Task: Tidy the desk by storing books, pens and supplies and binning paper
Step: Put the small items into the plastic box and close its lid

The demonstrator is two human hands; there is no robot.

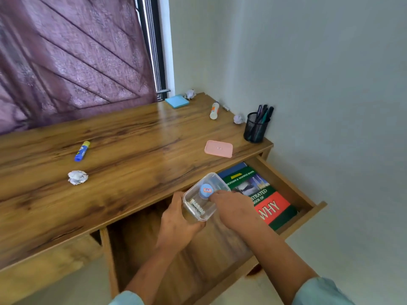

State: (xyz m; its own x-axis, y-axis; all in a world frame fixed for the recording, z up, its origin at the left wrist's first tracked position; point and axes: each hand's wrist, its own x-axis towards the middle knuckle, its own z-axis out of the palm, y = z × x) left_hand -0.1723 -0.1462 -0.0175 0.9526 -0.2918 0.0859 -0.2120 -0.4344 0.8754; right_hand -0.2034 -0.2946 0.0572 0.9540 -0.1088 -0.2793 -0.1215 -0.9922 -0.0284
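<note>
My left hand (176,223) grips a clear plastic box (203,198) from below, held over the open drawer (308,213). My right hand (233,206) pinches a small blue round item (206,191) with a red-and-white label at the box's opening. A white labelled item lies inside the box. Books (262,194) lie in the drawer's right part. The box's pink lid (218,148) rests on the desk (132,139).
On the desk lie a blue and yellow glue stick (82,151), a white glue bottle (214,110), blue sticky notes (176,101), and crumpled paper balls (77,177) (239,119) (190,94). A black mesh pen holder (256,126) stands at the right edge by the wall. A purple curtain hangs behind.
</note>
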